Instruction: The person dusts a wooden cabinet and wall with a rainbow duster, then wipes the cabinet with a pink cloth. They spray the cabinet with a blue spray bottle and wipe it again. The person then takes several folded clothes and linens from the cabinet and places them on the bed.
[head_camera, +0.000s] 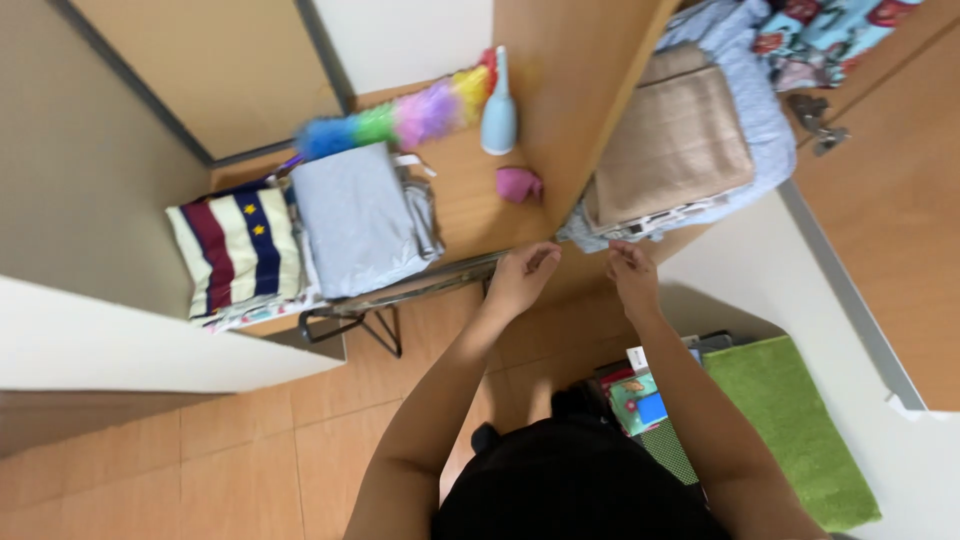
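Pinching with right hand (632, 272) at the lower edge of the folded stack (680, 160) on the shelf, fingers closed on pale fabric there. Curling left hand (520, 277) just beside, fingers bent together at the wooden divider (575, 100); hard to tell whether gripping anything. Sitting beyond: pink object (518, 184), rainbow duster (410, 112), grey folded cloth (352, 220), striped cloth (235, 255). Risking, likely, toppling the beige towel (675, 145) off the stack by tugging the bottom layer unevenly.
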